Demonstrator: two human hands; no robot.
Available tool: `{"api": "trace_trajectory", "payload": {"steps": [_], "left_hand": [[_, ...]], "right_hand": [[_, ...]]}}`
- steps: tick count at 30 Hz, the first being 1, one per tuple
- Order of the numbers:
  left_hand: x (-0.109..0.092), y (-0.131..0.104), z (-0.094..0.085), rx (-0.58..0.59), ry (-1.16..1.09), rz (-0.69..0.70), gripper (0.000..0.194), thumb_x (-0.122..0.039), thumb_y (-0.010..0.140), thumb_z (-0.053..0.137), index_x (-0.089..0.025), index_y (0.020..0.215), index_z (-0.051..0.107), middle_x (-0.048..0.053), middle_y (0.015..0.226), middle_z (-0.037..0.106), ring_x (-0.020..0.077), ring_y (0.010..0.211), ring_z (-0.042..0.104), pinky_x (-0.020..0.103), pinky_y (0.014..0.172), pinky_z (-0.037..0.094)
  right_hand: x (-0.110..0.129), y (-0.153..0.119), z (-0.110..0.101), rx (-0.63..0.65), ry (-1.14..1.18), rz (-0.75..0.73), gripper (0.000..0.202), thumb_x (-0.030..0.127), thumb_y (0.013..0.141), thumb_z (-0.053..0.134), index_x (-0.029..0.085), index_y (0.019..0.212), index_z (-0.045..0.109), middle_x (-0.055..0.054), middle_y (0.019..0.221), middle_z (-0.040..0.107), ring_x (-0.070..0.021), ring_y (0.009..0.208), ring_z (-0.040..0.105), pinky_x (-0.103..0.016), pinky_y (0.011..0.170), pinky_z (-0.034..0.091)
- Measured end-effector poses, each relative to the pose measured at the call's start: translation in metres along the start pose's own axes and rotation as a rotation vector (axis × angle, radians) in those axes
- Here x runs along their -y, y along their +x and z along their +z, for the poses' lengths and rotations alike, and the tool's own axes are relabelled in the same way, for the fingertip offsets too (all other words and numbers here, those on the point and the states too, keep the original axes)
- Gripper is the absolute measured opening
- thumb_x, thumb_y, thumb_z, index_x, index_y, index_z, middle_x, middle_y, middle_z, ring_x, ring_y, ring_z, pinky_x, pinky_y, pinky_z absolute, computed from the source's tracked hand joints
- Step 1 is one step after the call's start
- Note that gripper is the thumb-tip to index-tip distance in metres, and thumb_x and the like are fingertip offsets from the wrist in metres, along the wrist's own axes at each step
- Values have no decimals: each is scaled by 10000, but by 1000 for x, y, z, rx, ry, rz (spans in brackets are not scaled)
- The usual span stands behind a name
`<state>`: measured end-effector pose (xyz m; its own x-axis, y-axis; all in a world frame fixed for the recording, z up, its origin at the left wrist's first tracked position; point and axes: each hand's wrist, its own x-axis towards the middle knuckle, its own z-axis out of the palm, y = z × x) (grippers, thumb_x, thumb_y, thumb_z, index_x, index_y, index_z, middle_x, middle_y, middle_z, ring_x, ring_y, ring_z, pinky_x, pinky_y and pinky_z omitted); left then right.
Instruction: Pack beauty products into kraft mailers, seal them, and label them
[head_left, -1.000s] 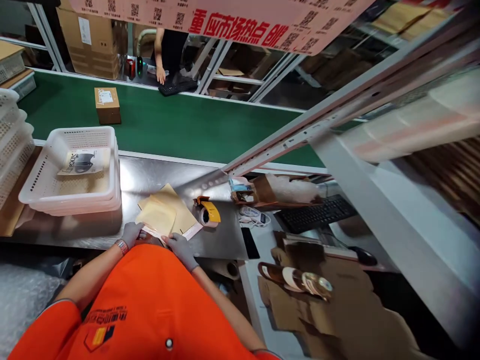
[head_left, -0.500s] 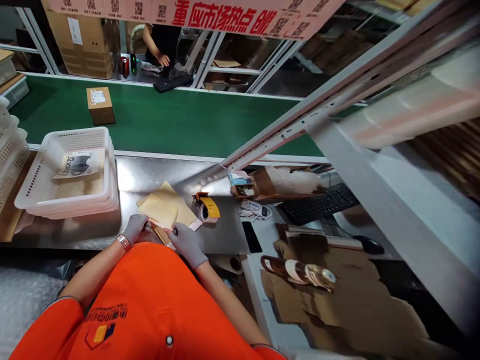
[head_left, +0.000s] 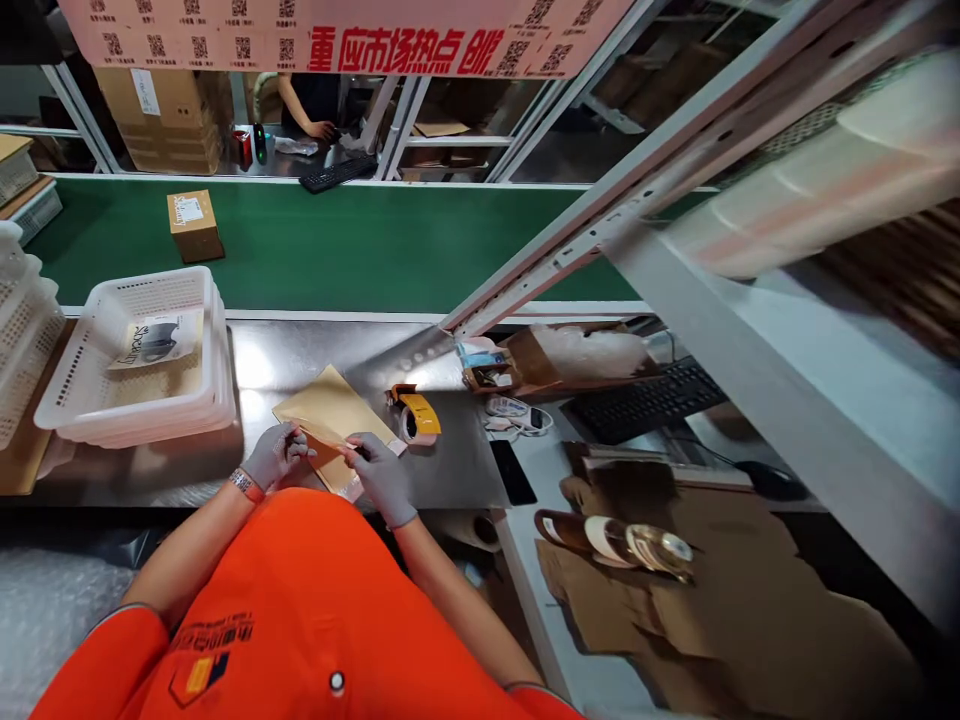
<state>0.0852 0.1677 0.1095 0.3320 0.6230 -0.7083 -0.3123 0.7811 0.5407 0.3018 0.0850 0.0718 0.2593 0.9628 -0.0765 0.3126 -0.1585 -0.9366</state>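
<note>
A tan paper envelope (head_left: 330, 432) lies on the steel bench right in front of me, a fold of its paper raised between my gloved hands. My left hand (head_left: 276, 456) pinches the left end of that fold. At the other end, my right hand (head_left: 381, 482) has thumb and fingers closed on it. Below the fold, more tan paper and a pale strip show; whether it is one envelope or two I cannot tell. Just right of the paper stands a tape dispenser (head_left: 417, 416) with a yellow-orange body, touched by neither hand.
Stacked white baskets (head_left: 135, 425) stand left on the steel bench (head_left: 281, 345). Behind runs a green conveyor (head_left: 360, 245) carrying a small carton (head_left: 196, 228). To the right are a phone (head_left: 513, 472), a bottle (head_left: 611, 542) on cardboard, and a slanting metal post (head_left: 559, 255). Another person's hand (head_left: 321, 130) shows beyond.
The paper between my hands has tipped from a broad, flat face to a narrow fold. My hands stay close to where they were. The view has tilted slightly upward.
</note>
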Motion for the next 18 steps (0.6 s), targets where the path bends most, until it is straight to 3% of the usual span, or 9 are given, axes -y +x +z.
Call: {"api": "trace_trajectory", "payload": {"steps": [5,8,10,12,14,16,18], "left_hand": [[-7,-10,7,-15,-23,-11,340,-318,1067,661,-236,769,518,-75,649,488,80,513,421,331,848,650],[-5,-23,11,23,210,59,390,-442,1056,680,-223,746,592,-13,663,566,142,578,543,376,828,633],[-2,-34,16,60,508,259,367,-482,1011,733,-205,774,688,61,747,673,218,703,649,412,868,621],[-2,-42,24,81,795,574,233,-430,948,807,-199,913,807,136,1001,787,307,983,728,455,1036,589],[-2,-45,34,100,1015,829,201,-351,913,836,-232,1072,865,161,1272,794,367,1274,684,494,1204,500],[-1,-40,43,168,1196,914,152,-296,940,797,-248,1059,879,166,1275,796,373,1293,678,509,1216,480],[2,-30,47,232,1343,908,152,-252,989,725,-235,944,869,166,1111,810,341,1122,721,481,1105,529]], "right_hand": [[-1,-1,12,-54,257,220,621,820,792,782,221,955,797,-44,834,770,-200,685,672,-350,685,606],[4,-5,11,-72,230,181,588,807,865,728,230,945,807,-41,795,753,-205,672,671,-346,667,608],[9,-8,9,-62,175,73,508,720,956,667,236,957,823,-74,908,795,-219,742,711,-356,717,631],[16,-9,5,-27,91,-59,416,594,1008,617,244,974,839,-107,1033,830,-247,873,758,-379,816,650],[23,-10,1,26,1,-174,326,468,1002,604,256,979,851,-118,1098,849,-272,1004,778,-405,928,650],[28,-12,-2,62,-57,-243,286,382,987,598,270,970,860,-111,1093,859,-278,1056,785,-416,986,643],[28,-16,-3,41,-64,-263,297,358,1011,586,279,971,870,-104,1066,863,-273,1031,794,-415,983,649]]}}
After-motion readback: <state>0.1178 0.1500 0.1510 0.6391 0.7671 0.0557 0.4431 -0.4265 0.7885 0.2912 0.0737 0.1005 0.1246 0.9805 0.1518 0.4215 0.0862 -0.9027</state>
